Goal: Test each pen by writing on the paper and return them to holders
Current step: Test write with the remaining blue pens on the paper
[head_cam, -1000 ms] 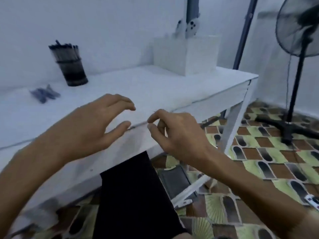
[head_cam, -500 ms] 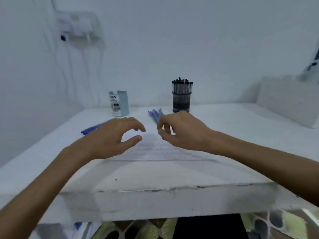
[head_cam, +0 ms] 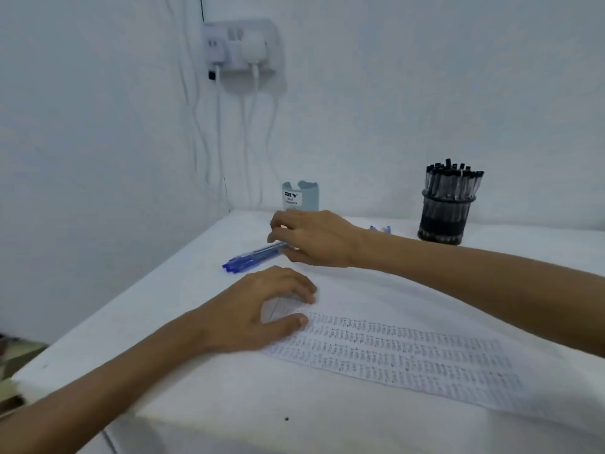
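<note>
Left hand (head_cam: 262, 309) rests, fingers loose, on paper (head_cam: 409, 355). Right hand (head_cam: 314, 239) pinches blue pens (head_cam: 252, 255), far left on table (head_cam: 229, 404).

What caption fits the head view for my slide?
Right hand curls over the blue pens; left hand rests on the scribbled paper.

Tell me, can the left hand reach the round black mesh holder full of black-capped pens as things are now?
Probably not directly. The left hand rests on the marked white paper sheet, and the right forearm lies across the way to the round black mesh holder.
</note>
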Tool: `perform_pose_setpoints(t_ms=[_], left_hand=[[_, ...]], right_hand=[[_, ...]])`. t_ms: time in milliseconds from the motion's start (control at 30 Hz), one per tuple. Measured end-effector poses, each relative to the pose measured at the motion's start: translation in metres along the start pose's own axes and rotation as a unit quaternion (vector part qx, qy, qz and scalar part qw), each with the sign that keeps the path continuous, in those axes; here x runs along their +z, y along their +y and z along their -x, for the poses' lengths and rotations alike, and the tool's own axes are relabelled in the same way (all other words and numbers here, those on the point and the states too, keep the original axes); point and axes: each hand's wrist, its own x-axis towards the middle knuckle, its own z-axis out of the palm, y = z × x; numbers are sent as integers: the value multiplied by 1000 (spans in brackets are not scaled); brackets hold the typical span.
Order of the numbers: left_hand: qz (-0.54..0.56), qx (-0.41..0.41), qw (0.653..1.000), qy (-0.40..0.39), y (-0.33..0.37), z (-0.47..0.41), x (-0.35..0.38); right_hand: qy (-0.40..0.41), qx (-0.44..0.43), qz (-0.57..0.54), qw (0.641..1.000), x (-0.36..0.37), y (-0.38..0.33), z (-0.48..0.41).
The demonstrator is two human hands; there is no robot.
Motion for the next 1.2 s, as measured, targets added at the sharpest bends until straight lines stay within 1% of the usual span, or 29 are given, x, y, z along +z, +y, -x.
perform_pose_setpoints(t_ms=[67, 100, 200, 267, 333, 400, 533, 600, 700, 767, 800, 833, 867, 933, 967, 1000, 1067, 1133, 1167, 1200], left_hand=[[1, 0, 1000, 1, 0, 0, 0], [0, 2, 1000, 2, 0, -1, 0], [-6, 3, 1000, 2, 2, 0, 0], [-9, 1, 1000, 4, 1, 1, 0], [-10, 3, 1000, 7, 0, 1, 0], [-11, 12, 1000, 13, 0, 1, 0], [-8, 14, 1000, 20, -2, 1, -2], [-17, 16, 999, 34, -2, 1, -2], [-37, 18, 998, 49, -1, 1, -2], [-53, 8, 997, 50, 0, 0, -2], [-57, 0, 997, 48, 0, 1, -3], [-59, -7, 997, 46, 0, 1, -3], [-63, -15, 997, 44, 1, 1, -3], [-80, -32, 996, 34, 1, 2, -2], [-89, -40, 995, 29, 1, 2, -2], [-94, -48, 994, 23, 1, 2, -2], [-92, -64, 994, 18, 1, 1, -2], [-92, -77, 993, 14, 1, 1, -3], [-95, -83, 992, 12, 1, 1, -3], [-96, -86, 992, 10, 1, 1, -3]], right_hand=[[15, -5, -14, 1000, 7, 2, -11], [6, -7, -25, 1000, 9, 2, -17], [-57, -30, -26, 998, 12, 1, -31], [-83, -41, -38, 995, 15, 0, -34], [-84, -38, -47, 995, 21, 0, -32], [-68, -24, -64, 995, 23, -1, -29], [-30, 56, -114, 991, 12, 3, -16], [11, 94, -118, 989, 8, 5, -2], [50, 176, -149, 972, 1, 5, 21], [60, 257, -228, 937, -5, 3, 32], [75, 292, -277, 912, -8, 3, 35], [94, 327, -333, 879, -10, 4, 37], [114, 355, -399, 838, -12, 5, 39], [142, 388, -527, 743, -18, 5, 40], [145, 401, -563, 708, -20, 6, 41], [144, 404, -583, 690, -23, 5, 43], [149, 393, -618, 664, -26, -2, 48], [154, 403, -655, 620, -26, -10, 52], [153, 414, -663, 604, -25, -13, 54], [150, 428, -660, 599, -22, -15, 53]])
